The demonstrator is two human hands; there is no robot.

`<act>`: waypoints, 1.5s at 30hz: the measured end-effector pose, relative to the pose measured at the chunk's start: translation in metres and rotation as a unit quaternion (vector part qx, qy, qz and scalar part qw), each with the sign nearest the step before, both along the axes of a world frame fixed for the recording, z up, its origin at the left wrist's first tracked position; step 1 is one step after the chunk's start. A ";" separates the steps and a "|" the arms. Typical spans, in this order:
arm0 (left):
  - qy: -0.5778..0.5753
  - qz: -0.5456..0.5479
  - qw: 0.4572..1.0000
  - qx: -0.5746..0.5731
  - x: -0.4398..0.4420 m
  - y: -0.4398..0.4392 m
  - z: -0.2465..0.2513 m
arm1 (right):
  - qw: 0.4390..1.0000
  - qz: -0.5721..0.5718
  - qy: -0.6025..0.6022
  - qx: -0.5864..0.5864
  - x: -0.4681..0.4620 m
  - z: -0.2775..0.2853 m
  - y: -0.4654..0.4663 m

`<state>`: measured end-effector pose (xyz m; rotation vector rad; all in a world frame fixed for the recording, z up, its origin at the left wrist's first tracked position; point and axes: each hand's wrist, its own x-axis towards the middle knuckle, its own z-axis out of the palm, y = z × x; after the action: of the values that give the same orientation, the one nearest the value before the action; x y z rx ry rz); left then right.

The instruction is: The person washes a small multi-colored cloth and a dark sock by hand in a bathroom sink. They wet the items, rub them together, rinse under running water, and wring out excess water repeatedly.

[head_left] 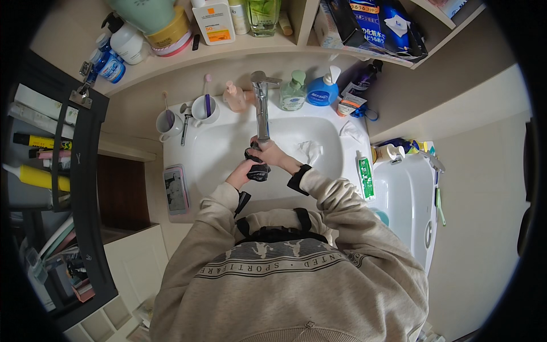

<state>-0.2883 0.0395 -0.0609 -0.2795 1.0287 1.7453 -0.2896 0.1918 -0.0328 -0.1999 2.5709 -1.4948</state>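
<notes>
Both hands are over the white washbasin (pixel 213 171), just below the chrome faucet (pixel 261 107). My left hand (pixel 240 173) grips the lower part of a crumpled dark cloth (pixel 259 173). My right hand (pixel 273 154) holds the same cloth from above, right under the spout. Fingers and folds hide part of the cloth, and I cannot tell whether water is running. To the right, a crumpled white cloth (pixel 312 150) lies inside the basin, apart from my hands.
Two white mugs (pixel 206 112) with toothbrushes stand at the back left, beside a razor (pixel 184 130). Pump bottles (pixel 293 92) line the back rim. A phone (pixel 175 190) lies left, a green toothpaste tube (pixel 366 177) right. Beyond is a bathtub (pixel 399 188); an open cabinet (pixel 85 179) is left.
</notes>
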 end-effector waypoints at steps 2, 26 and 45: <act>0.047 -0.006 0.998 -0.035 0.001 0.001 0.003 | 0.999 -0.013 0.022 -0.048 0.002 0.002 0.003; 0.452 -0.002 0.853 -0.260 -0.005 0.035 -0.002 | 0.904 -0.142 -0.199 -0.352 0.003 0.017 0.037; 0.499 -0.115 0.803 -0.305 -0.031 0.026 0.024 | 0.966 -0.241 0.075 0.055 -0.054 0.167 0.068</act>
<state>-0.3189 0.0651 -0.0370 0.4370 2.2842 1.2292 -0.3440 0.2594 0.1343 0.3697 2.9636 -1.5145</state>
